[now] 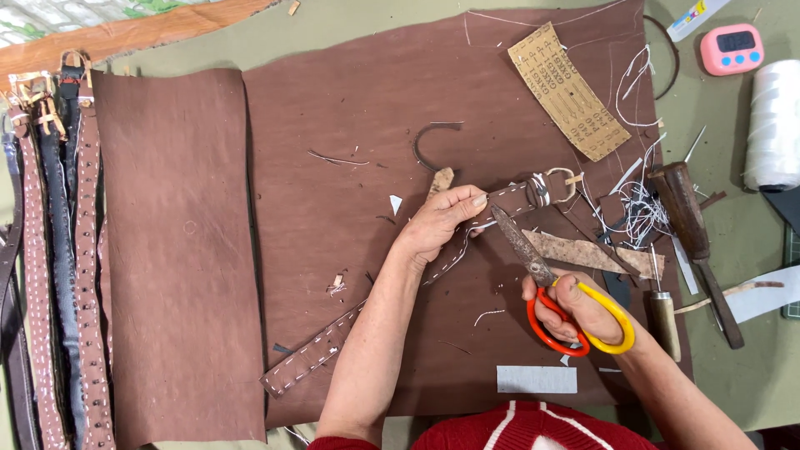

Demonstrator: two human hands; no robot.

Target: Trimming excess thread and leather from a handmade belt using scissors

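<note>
My left hand (442, 221) pinches a brown stitched leather strap (317, 354) near its buckle end (550, 187); the strap runs down-left across the brown leather sheet (350, 100). My right hand (575, 308) grips scissors (533, 258) with one orange and one yellow handle loop. Their rusty blades are together, and the tip lies against the strap just right of my left fingers.
Finished belts (50, 250) lie in a row at the far left. A second leather piece (175, 250) lies beside them. On the right are a wooden-handled tool (687, 217), an awl (664, 321), white thread scraps (642, 208), a thread spool (775, 125), a pink timer (732, 48) and a perforated tan card (567, 92).
</note>
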